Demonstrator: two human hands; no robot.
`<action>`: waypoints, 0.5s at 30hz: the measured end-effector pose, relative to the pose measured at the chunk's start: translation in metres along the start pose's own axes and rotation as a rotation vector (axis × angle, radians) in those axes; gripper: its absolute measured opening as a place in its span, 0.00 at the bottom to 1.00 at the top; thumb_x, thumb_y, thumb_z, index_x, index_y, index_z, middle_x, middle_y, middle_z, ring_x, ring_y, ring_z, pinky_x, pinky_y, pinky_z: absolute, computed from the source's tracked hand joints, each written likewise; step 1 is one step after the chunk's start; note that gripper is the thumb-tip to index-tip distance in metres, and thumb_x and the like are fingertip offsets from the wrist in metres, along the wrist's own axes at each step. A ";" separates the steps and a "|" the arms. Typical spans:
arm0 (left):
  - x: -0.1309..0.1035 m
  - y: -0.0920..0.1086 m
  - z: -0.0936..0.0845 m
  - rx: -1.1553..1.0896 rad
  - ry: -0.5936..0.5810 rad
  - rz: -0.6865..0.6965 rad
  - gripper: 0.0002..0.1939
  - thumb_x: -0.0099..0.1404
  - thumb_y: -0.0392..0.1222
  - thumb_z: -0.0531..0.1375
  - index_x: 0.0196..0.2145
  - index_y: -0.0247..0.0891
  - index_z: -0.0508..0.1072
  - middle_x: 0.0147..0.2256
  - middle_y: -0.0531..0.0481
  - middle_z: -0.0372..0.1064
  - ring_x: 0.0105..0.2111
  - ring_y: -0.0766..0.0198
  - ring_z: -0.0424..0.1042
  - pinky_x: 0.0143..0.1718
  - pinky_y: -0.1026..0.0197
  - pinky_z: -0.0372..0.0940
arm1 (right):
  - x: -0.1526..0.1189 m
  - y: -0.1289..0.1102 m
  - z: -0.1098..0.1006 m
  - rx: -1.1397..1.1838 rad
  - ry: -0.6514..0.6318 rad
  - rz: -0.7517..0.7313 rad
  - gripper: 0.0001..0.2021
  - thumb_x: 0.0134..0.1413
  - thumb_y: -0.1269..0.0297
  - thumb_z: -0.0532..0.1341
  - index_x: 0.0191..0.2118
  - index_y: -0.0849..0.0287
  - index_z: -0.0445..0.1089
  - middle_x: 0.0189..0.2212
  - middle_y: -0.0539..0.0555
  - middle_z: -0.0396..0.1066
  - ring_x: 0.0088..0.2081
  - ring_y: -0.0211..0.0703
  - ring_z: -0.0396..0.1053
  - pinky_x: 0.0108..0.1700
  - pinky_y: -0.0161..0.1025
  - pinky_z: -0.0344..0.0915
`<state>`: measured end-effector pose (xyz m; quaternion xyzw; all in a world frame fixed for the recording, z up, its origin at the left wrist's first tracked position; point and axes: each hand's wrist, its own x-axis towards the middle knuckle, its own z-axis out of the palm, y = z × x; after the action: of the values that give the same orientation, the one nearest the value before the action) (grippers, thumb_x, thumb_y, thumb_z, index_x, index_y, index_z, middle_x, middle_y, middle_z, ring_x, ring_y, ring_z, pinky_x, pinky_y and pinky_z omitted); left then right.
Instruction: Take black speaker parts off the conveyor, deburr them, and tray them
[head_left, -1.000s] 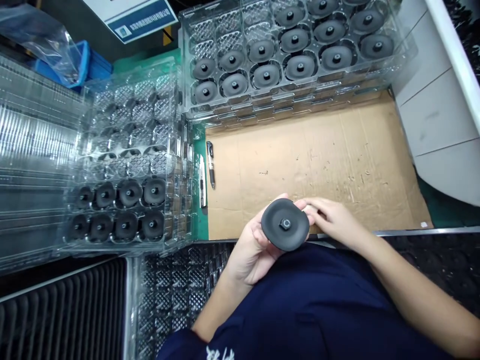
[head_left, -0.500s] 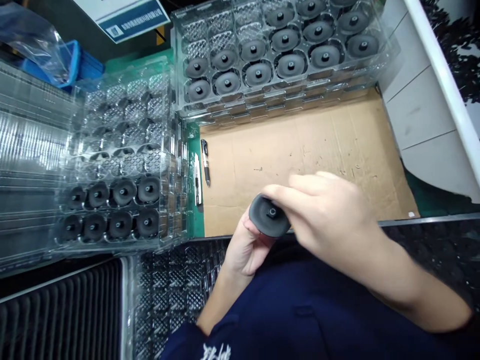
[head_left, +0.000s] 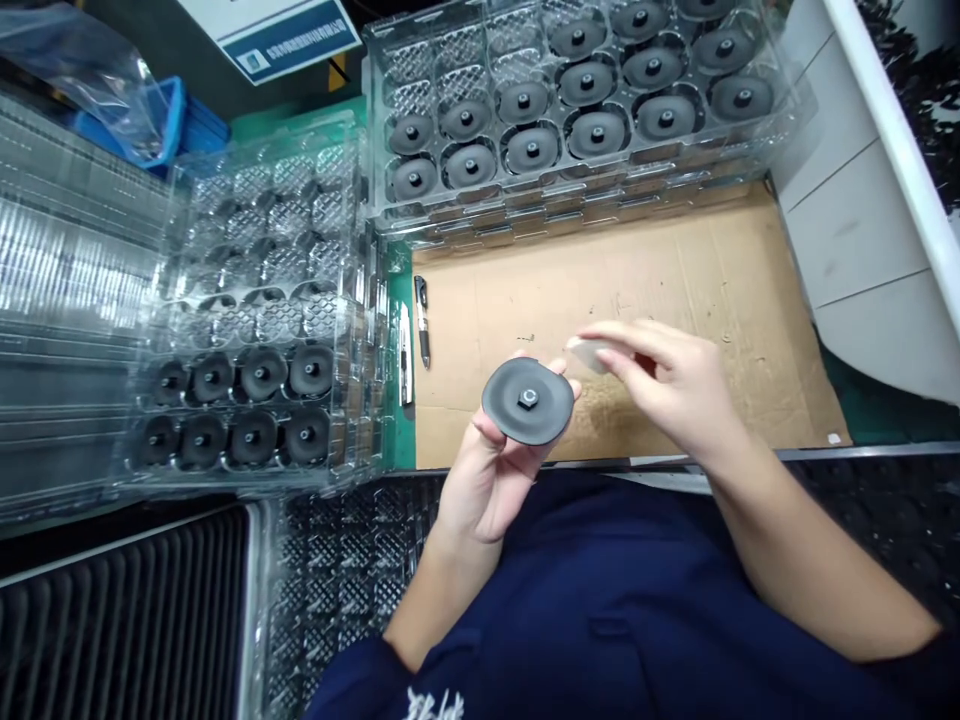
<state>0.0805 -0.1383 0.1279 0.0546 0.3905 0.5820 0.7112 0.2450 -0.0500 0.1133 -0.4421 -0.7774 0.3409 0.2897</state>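
Note:
A dark grey disc-shaped part (head_left: pixel 527 401) with a small raised hub at its centre faces up in my left hand (head_left: pixel 491 480), whose fingers hold it from below and around the edge. To the right of the disc, my right hand (head_left: pixel 664 375) pinches a small, thin, pale piece (head_left: pixel 588 353) between thumb and fingers, over the cardboard. The pale piece is slightly blurred and does not touch the disc. Similar dark discs sit in the clear tray (head_left: pixel 525 205) at the back and in the front rows of the left clear tray (head_left: pixel 352 400).
Brown cardboard (head_left: pixel 510 300) covers the work surface. A pen (head_left: pixel 423 322) and a silver cutter (head_left: pixel 406 355) lie at its left edge. A blue bin (head_left: pixel 174 125) stands at the back left. Clear trays are stacked at the far left, and a white panel (head_left: pixel 862 230) borders the right.
My right hand has moved off the disc to the right, and the pale piece now shows in its fingers. The disc in my left hand has tilted flatter. The whole view has shifted slightly.

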 end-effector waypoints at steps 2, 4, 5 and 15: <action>0.000 0.002 -0.002 -0.052 0.013 -0.010 0.28 0.54 0.57 0.62 0.51 0.45 0.68 0.53 0.47 0.66 0.52 0.53 0.67 0.53 0.57 0.63 | -0.012 0.026 0.001 -0.072 -0.043 0.103 0.11 0.59 0.66 0.56 0.46 0.54 0.72 0.38 0.50 0.74 0.33 0.37 0.69 0.35 0.35 0.63; 0.000 0.002 -0.004 -0.084 0.008 -0.020 0.26 0.56 0.57 0.61 0.50 0.44 0.69 0.53 0.48 0.66 0.53 0.54 0.66 0.53 0.57 0.64 | -0.024 0.049 0.000 -0.107 -0.138 0.173 0.11 0.59 0.66 0.56 0.44 0.56 0.73 0.39 0.52 0.75 0.36 0.40 0.71 0.37 0.37 0.64; 0.000 0.001 -0.004 -0.090 -0.001 -0.022 0.26 0.57 0.57 0.60 0.50 0.44 0.69 0.53 0.48 0.66 0.53 0.54 0.66 0.53 0.57 0.64 | -0.028 0.056 -0.002 -0.116 -0.177 0.198 0.11 0.58 0.66 0.56 0.43 0.57 0.73 0.39 0.52 0.75 0.37 0.42 0.71 0.37 0.38 0.65; -0.004 -0.004 0.001 0.101 -0.016 0.097 0.23 0.56 0.54 0.63 0.48 0.44 0.71 0.48 0.49 0.70 0.49 0.55 0.68 0.47 0.58 0.68 | 0.003 -0.050 -0.010 0.039 0.067 -0.292 0.13 0.61 0.68 0.53 0.49 0.56 0.69 0.42 0.52 0.73 0.40 0.38 0.69 0.43 0.37 0.65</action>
<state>0.0847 -0.1422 0.1284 0.1139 0.4105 0.5948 0.6817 0.2268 -0.0637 0.1595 -0.3300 -0.8166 0.2950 0.3704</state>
